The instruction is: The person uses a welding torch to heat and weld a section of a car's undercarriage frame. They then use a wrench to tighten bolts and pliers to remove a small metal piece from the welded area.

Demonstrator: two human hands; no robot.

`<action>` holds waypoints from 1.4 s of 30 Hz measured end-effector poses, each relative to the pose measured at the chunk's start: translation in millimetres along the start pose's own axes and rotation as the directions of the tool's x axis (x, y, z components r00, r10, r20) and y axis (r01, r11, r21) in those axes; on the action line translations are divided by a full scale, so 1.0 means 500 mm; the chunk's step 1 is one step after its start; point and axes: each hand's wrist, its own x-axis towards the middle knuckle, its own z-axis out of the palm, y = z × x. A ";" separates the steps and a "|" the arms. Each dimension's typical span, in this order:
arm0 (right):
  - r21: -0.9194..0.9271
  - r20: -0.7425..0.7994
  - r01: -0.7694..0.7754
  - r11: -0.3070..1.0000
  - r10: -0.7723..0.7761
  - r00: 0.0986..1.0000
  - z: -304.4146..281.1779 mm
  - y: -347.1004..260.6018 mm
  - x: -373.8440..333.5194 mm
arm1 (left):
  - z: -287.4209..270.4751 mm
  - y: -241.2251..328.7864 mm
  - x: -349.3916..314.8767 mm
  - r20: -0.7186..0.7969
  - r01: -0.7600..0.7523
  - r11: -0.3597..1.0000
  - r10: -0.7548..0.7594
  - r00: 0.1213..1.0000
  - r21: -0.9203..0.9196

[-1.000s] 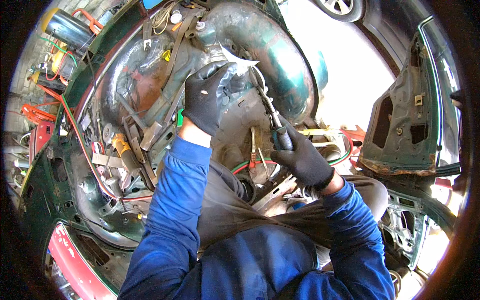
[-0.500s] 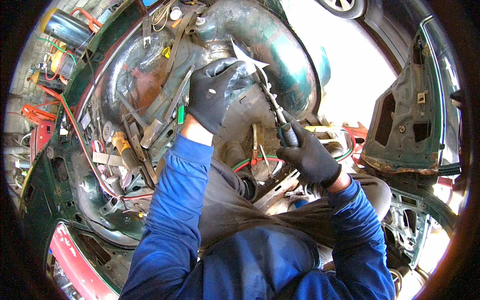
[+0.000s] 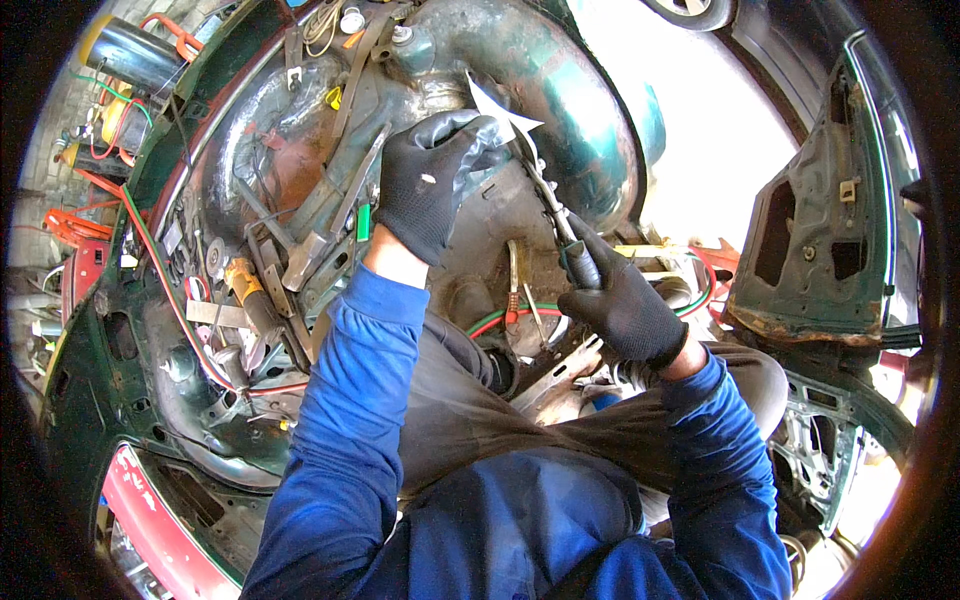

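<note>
My left hand (image 3: 425, 185), in a black glove, is closed in a pinch at the lower edge of a small bright, pointed piece of sheet metal (image 3: 491, 108). The fingertips partly cover that edge. Wrapped in my gloved right hand (image 3: 625, 310) is the dark grip of a slim metal hand tool (image 3: 550, 200). Its far end meets the sheet metal piece just right of my left fingers. Whether it has jaws, and how they stand, is too small to tell. Both hands are above a bare, worn car body floor (image 3: 490, 225).
Left of my left hand lie a hammer (image 3: 303, 262), a yellow angle grinder (image 3: 245, 285) and several metal strips. A rounded green wheel arch (image 3: 570, 110) rises beyond the hands. Red and green hoses (image 3: 545, 310) cross near my knees. A stripped door (image 3: 820, 220) stands at right.
Both hands keep their hold. The sheet metal piece and the tool have shifted very slightly, and the view has moved a little.
</note>
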 end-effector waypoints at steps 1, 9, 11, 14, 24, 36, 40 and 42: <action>0.017 0.006 0.001 1.000 -0.001 1.000 0.000 -0.006 -0.001 | 0.005 0.007 -0.003 -0.019 0.040 0.999 -0.040 0.999 0.002; 0.005 -0.032 0.037 0.999 -0.037 0.999 0.002 -0.014 0.000 | -0.016 -0.006 0.005 0.074 -0.070 0.992 0.062 0.995 0.108; -0.004 -0.039 0.046 0.999 -0.046 0.998 0.002 -0.009 0.000 | -0.008 -0.006 0.006 0.043 0.051 0.999 -0.050 0.998 -0.007; 0.019 -0.042 0.011 1.000 -0.010 0.999 0.005 -0.002 -0.001 | -0.017 -0.025 0.016 0.083 0.044 0.996 -0.038 0.996 -0.076; -0.054 -0.077 0.003 0.999 -0.008 0.997 0.005 -0.015 0.001 | -0.022 -0.017 0.008 0.073 -0.029 0.998 0.026 0.997 0.048; -0.012 -0.090 -0.038 0.999 0.037 0.995 0.026 0.003 0.001 | -0.023 -0.023 0.013 0.036 0.081 0.993 -0.084 0.996 0.088; 0.022 -0.062 0.020 1.000 -0.018 0.998 0.021 0.015 0.003 | -0.023 -0.032 0.017 0.116 0.021 0.973 -0.049 0.992 0.230; 0.046 -0.035 0.019 0.999 -0.017 0.999 0.014 0.013 0.007 | -0.035 -0.042 0.017 0.152 -0.008 0.958 -0.037 0.988 0.286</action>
